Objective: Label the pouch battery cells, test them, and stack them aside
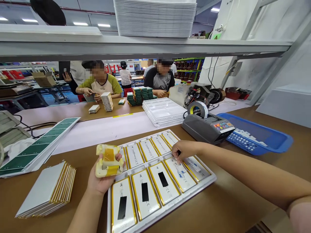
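Note:
My left hand [104, 179] holds a cream plastic block [109, 160] with amber tape on it, above the left edge of a white tray [155, 212]. Flat white battery packs with yellow edges lie in two rows in the tray. Three in the front row carry black strips, one being the front left pack [124, 204]. The fingertips of my right hand [181, 152] are pinched together over a pack [181, 174] with small blue-marked white pieces on it. What the fingertips hold is too small to make out.
A stack of packs [46, 187] stands at the left, near green-and-white panels [43, 145]. Behind the tray are stacked white trays [165, 111], a grey tape dispenser [206, 127] and a blue basket [262, 132]. Two people sit across the table; a shelf [145, 48] spans overhead.

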A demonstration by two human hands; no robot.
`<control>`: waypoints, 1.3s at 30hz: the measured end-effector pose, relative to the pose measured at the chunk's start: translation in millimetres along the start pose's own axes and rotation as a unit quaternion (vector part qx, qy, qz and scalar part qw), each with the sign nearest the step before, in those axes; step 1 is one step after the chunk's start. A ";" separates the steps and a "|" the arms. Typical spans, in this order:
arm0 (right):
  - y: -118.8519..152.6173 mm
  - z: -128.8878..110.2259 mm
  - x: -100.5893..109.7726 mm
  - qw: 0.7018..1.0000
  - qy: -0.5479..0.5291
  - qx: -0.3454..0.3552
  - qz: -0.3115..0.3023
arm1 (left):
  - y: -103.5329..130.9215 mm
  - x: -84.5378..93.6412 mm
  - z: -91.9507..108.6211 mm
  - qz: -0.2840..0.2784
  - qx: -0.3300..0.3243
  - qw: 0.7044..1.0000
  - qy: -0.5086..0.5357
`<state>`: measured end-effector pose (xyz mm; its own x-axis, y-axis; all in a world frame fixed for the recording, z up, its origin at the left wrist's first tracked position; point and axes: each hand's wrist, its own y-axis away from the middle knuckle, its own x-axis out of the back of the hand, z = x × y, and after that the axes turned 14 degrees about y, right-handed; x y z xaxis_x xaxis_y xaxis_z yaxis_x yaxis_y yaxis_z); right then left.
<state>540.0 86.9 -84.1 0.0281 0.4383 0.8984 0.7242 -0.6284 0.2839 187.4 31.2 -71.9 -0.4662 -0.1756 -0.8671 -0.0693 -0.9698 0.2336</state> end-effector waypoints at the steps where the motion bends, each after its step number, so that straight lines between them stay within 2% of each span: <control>1: 0.9 -0.3 -1.0 1.000 0.000 -0.006 0.013 | -0.3 0.1 0.0 0.003 0.000 1.000 0.001; 5: 2.8 -6.8 -6.3 0.999 0.006 0.002 0.042 | -0.4 1.8 0.8 0.004 -0.003 1.000 0.003; 9: 5.6 -11.4 -7.7 0.997 -0.061 0.048 0.007 | -0.7 3.8 1.9 0.000 -0.008 1.000 -0.006; 12: 13.2 -3.1 1.7 0.984 -0.153 0.088 -0.012 | -1.5 3.3 1.8 -0.001 -0.011 1.000 -0.012; 14: 20.3 8.5 10.4 0.982 -0.176 0.070 -0.008 | -1.9 2.0 1.5 -0.013 -0.006 1.000 -0.019; 17: 28.5 24.1 17.9 0.997 -0.080 -0.024 0.000 | -1.6 -0.2 1.1 -0.026 -0.006 0.999 -0.029; 19: 29.9 26.1 17.2 0.998 -0.034 -0.042 0.010 | -1.0 -1.2 0.6 -0.015 -0.013 0.999 -0.030; 23: 22.9 11.3 10.2 0.993 -0.082 0.034 0.079 | 0.6 -3.2 -0.5 -0.004 -0.018 0.999 -0.038; 26: 13.5 0.4 6.1 0.993 -0.021 0.060 0.102 | 1.8 -5.0 -1.0 -0.014 -0.017 0.999 -0.047; 28: 8.0 -3.3 3.5 0.994 0.014 0.063 0.089 | 2.0 -5.7 -1.2 -0.019 -0.014 0.999 -0.045; 32: 4.2 -8.7 -2.2 0.996 -0.003 0.065 0.054 | 1.3 -5.7 -1.4 -0.008 -0.014 0.999 -0.039; 34: 7.9 -9.4 -2.2 0.996 -0.037 0.065 0.039 | 1.1 -5.3 -1.6 -0.002 -0.019 0.999 -0.042; 37: 19.4 -1.4 5.0 0.984 -0.144 0.099 -0.040 | 1.3 -5.6 -2.1 0.009 -0.026 0.999 -0.045; 39: 27.5 9.1 12.6 0.977 -0.180 0.091 -0.070 | 1.4 -6.6 -2.7 0.013 -0.022 0.999 -0.040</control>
<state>566.6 81.0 -68.1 0.1366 0.7293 0.6704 0.8483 -0.4356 0.3010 192.7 30.5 -67.0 -0.5358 -0.1891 -0.8229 -0.0184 -0.9717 0.2353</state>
